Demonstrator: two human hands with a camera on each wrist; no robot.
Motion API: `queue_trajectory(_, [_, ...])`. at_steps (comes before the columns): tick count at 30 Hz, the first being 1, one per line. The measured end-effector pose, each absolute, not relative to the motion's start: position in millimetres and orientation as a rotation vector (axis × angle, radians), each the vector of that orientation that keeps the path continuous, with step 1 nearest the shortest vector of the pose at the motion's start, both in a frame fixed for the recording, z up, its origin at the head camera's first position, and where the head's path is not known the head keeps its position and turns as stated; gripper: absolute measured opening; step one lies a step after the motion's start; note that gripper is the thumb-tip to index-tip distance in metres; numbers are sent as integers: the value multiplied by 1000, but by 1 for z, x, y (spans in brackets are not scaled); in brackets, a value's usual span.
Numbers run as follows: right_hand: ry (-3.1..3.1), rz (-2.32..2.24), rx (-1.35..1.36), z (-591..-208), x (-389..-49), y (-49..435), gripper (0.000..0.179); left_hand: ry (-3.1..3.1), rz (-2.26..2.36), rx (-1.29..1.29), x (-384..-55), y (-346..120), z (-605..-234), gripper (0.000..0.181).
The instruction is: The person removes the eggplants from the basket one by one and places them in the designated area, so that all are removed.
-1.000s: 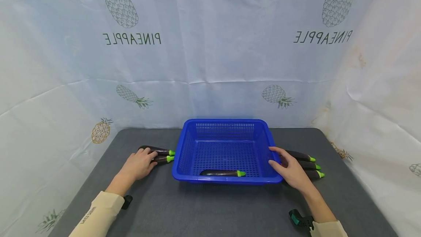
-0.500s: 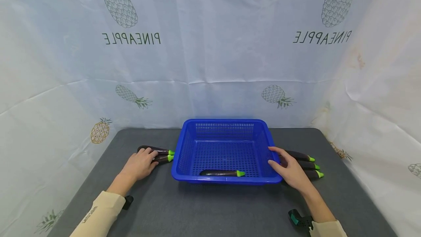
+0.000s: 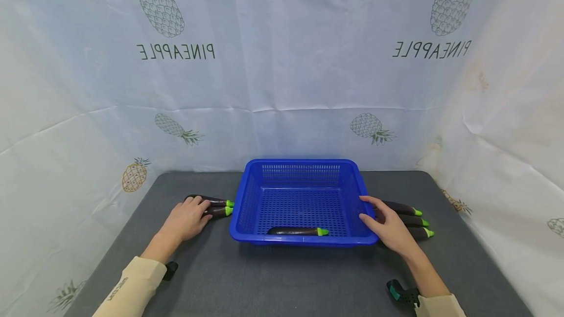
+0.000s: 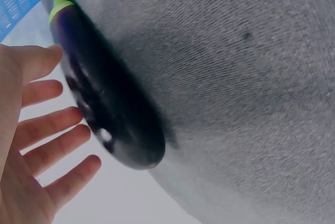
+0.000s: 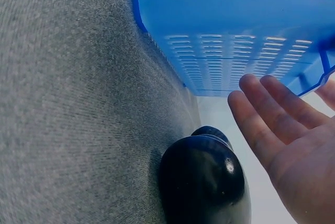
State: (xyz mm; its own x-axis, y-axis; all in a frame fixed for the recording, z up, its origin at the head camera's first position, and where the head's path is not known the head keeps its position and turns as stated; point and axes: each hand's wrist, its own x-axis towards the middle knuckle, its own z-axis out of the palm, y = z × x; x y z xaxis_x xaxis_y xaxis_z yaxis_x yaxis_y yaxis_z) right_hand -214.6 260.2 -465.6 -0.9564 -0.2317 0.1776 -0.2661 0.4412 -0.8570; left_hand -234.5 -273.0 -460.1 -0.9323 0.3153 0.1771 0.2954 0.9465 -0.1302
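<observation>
A blue plastic basket (image 3: 304, 241) stands mid-table with one eggplant (image 3: 291, 231) lying along its near side. My left hand (image 3: 187, 217) lies over two eggplants left of the basket, a near one (image 3: 216, 213) and a far one (image 3: 216, 202). The left wrist view has one eggplant (image 4: 107, 88) alongside its loosely spread fingers. At the basket's right rim is my right hand (image 3: 389, 226), thumb and index tips over the edge. Its other fingers extend nearly straight beside the outer basket wall (image 5: 235, 20) in the right wrist view.
Three eggplants lie right of the basket, the nearest eggplant (image 3: 418, 233) partly behind my right hand. A dark grey cloth (image 3: 304, 283) covers the table. White pineapple-print curtains (image 3: 299, 62) hang at the back and sides.
</observation>
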Motion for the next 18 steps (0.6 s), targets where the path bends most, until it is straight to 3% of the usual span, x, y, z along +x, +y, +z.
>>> queue_trajectory(18, [-2634, 1568, 468, -466, -214, 261, 54, -2794, 0, -521, -227, -259, -421, 24])
